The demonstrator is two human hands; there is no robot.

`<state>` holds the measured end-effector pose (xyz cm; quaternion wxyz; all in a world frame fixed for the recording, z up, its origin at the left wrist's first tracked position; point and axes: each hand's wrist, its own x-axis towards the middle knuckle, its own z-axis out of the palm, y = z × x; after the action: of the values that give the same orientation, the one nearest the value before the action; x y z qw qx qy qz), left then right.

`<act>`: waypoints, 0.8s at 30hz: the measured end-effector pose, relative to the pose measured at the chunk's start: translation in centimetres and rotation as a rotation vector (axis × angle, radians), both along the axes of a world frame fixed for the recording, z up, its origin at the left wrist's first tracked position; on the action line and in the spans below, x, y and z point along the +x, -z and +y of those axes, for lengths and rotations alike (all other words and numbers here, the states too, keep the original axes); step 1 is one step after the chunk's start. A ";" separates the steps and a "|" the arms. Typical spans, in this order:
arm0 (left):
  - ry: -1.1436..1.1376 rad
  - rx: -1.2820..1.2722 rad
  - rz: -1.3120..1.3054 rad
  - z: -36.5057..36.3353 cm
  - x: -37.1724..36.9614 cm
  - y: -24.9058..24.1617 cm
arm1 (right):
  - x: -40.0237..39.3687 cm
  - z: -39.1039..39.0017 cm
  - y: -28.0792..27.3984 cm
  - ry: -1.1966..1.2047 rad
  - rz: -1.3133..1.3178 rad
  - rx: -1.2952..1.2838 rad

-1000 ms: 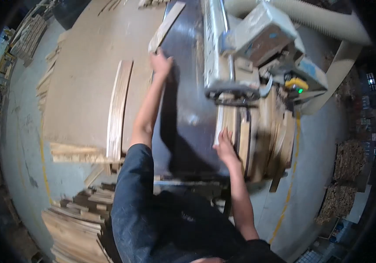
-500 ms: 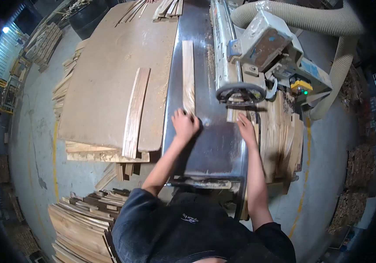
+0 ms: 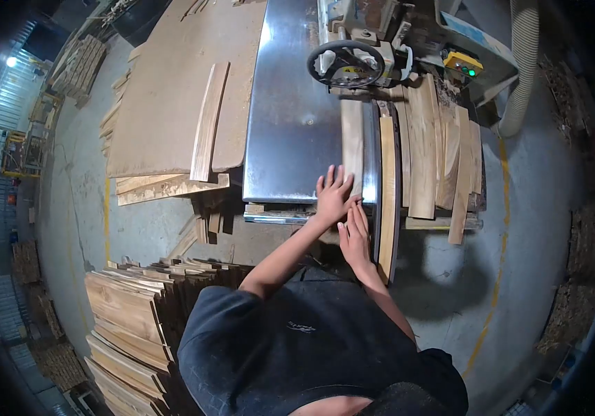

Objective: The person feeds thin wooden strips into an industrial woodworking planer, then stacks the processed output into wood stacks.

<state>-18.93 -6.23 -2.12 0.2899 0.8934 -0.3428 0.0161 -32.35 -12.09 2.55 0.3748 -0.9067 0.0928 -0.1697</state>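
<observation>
The board (image 3: 353, 139) now sits farther right, looking lined up with the machine (image 3: 366, 35); left hand (image 3: 334, 197) spreads flat on it, right hand (image 3: 355, 239) straight-fingered alongside, grip unclear.

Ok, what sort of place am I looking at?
Probably a woodworking shop: a wooden board lies on a metal table near a black handwheel, and stacked boards stand at lower left.

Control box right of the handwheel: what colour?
The control box is yellow, with a lit green light; head view.
</observation>
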 end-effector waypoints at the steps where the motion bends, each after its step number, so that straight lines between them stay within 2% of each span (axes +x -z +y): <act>1: 0.021 -0.003 0.017 -1.5 0.6 0.3 | -0.4 -0.2 0.1 0.018 0.047 -0.038; 3: 0.034 -0.021 0.039 -4.5 2.5 0.4 | -0.6 -0.5 0.6 0.048 0.092 -0.077; 5: 0.009 0.000 0.028 -6.9 5.7 1.0 | -0.1 -0.8 1.6 0.082 0.232 -0.226; 10: 0.042 0.007 0.046 -8.9 12.3 0.3 | 5.5 -2.8 2.8 0.157 0.202 -0.219; 13: 0.267 -0.102 0.096 -7.3 16.3 0.4 | 9.1 -3.3 3.4 0.395 0.263 -0.026; 14: 0.338 -0.134 0.137 -6.5 17.9 0.2 | 9.8 -3.8 3.0 0.330 0.272 -0.042; 16: 0.380 -0.127 0.041 -3.7 20.4 0.3 | 11.8 -4.3 2.4 0.425 0.331 0.119; 17: 0.360 -0.129 0.051 -1.9 21.5 0.5 | 12.2 -4.7 2.1 0.356 0.334 -0.025; 19: 0.204 -0.221 -0.066 2.3 23.9 0.9 | 13.1 -5.9 2.2 0.203 0.349 -0.332; 20: 0.060 -0.195 -0.145 4.7 24.5 -0.2 | 13.9 -6.1 2.6 0.232 0.288 -0.252; 22: -0.245 -0.242 -0.122 10.5 26.2 -2.1 | 15.5 -7.1 2.5 0.204 0.427 -0.371; 24: -0.642 -0.079 -0.311 16.8 27.2 -1.5 | 16.9 -7.8 2.2 0.179 0.431 -0.426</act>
<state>8.27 10.57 -0.67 0.2488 0.9305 -0.0837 0.2553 -15.46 -19.89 0.40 0.1316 -0.9681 0.2119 -0.0217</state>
